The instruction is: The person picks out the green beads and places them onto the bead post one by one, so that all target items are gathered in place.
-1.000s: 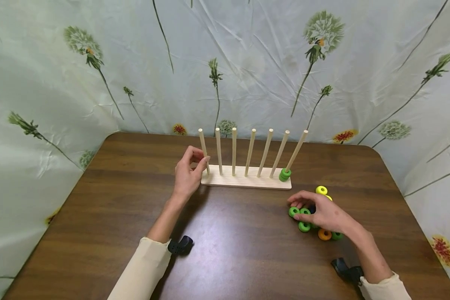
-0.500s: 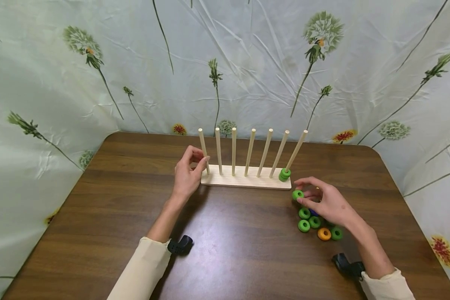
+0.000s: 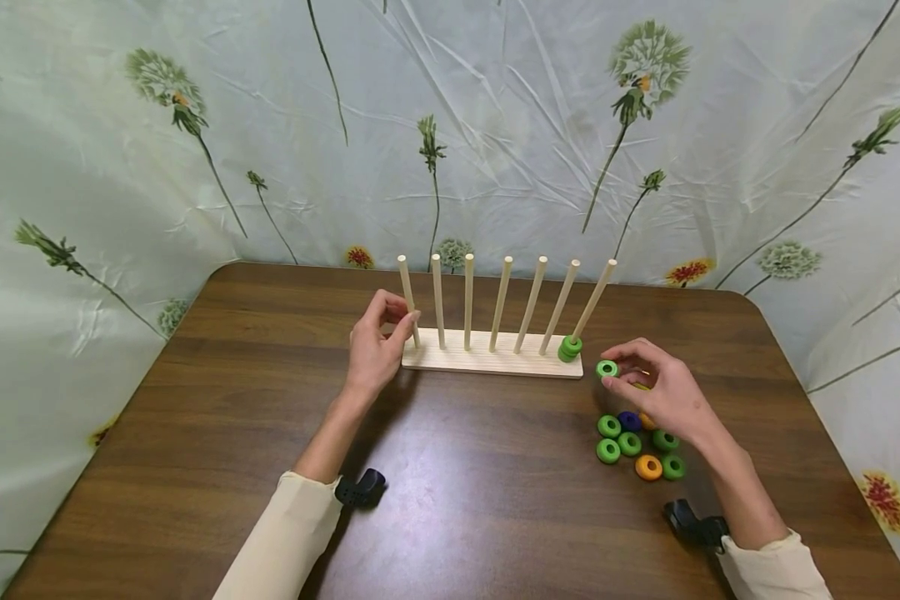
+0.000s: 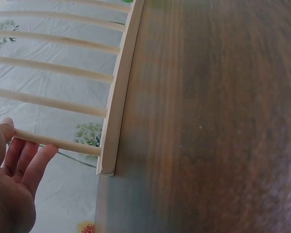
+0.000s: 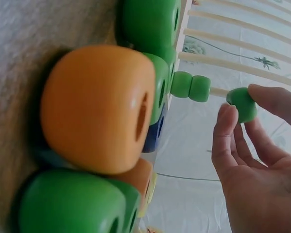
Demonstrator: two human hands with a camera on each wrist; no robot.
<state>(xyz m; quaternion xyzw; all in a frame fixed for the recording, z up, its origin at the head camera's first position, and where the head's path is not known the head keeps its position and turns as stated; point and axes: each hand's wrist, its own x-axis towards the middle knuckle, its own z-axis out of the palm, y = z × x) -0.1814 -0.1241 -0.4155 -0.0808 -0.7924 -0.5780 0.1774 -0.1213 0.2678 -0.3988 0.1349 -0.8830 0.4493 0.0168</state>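
A pale wooden base (image 3: 487, 362) carries a row of several upright pegs. The leftmost peg (image 4: 62, 143) is pinched between the thumb and fingers of my left hand (image 3: 375, 346). Two green beads (image 3: 569, 349) are stacked at the foot of the rightmost peg (image 3: 594, 302). My right hand (image 3: 663, 392) pinches another green bead (image 5: 243, 104) between thumb and fingertips. In the head view this bead is just right of the base, raised over the table, its hole facing up.
Loose beads lie on the brown table (image 3: 495, 483) below my right hand: several green beads (image 3: 608, 451), an orange bead (image 3: 648, 467) and a dark blue bead (image 3: 629, 421). Yellow ones are mostly hidden behind the hand. A floral curtain (image 3: 495, 125) hangs behind the table.
My right hand has picked a green bead from the loose group and lifted it up and toward the base's right end. My left hand stays at the leftmost peg.
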